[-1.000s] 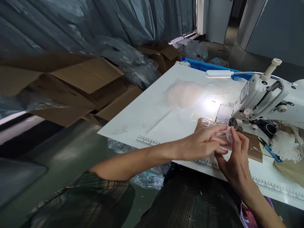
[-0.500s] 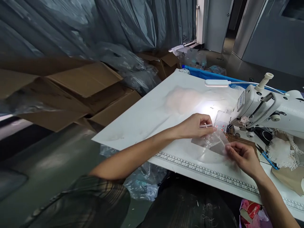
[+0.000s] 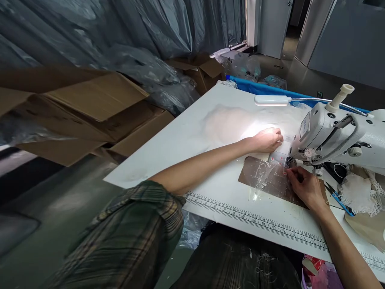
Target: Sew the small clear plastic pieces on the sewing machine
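apparently aligning sheer material [image 3: 261, 176] beside the sewing machine [image 3: 333, 134], the right hand [image 3: 305, 188] pinches its near edge; the curled left hand's [image 3: 267, 139] hold is unclear. next likely calls for flat feeding.

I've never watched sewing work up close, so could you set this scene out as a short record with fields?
Left hand: low over the white table, fingers curled; grip unclear
Right hand: fingertips at the sheer material; hold unclear
Machine: white sewing machine, picture right
Light: slim lamp, bright patch near it
Tool: blue-handled scissors, beside white lace
Background: opened cardboard boxes
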The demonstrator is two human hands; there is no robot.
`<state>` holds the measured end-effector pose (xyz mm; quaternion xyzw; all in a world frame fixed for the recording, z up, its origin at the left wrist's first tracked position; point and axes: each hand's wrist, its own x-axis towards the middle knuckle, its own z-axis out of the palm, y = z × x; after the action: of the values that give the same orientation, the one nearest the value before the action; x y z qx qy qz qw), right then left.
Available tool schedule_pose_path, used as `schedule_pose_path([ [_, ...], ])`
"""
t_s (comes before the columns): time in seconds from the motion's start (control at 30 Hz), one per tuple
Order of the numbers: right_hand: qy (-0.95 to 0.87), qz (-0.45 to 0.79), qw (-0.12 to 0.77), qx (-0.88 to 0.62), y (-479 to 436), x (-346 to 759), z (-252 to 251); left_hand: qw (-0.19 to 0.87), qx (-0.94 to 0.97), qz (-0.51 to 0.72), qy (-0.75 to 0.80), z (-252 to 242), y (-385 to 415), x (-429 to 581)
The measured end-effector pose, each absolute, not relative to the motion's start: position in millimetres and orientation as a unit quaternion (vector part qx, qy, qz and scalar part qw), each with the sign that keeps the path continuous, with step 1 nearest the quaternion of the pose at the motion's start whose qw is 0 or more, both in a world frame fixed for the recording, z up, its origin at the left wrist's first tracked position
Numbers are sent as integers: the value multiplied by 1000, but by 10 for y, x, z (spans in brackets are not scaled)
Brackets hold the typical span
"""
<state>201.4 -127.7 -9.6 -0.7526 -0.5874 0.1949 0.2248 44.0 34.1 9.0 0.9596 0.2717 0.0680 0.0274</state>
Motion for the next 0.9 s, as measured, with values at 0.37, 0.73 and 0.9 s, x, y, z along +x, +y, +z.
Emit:
schedule_pose_path([
  [0.37, -590, 293, 293, -693, -1356, 2052, 23, 49, 973, 148, 169, -34, 614, 678],
  [0.73, -608, 223, 275, -710, -1495, 1965, -20, 34, 977, 203, 46, -73, -293, 34],
  [0.9, -646, 128, 306, -688, -1531, 1889, -126, -23, 963, 247, 105, -151, -350, 92],
])
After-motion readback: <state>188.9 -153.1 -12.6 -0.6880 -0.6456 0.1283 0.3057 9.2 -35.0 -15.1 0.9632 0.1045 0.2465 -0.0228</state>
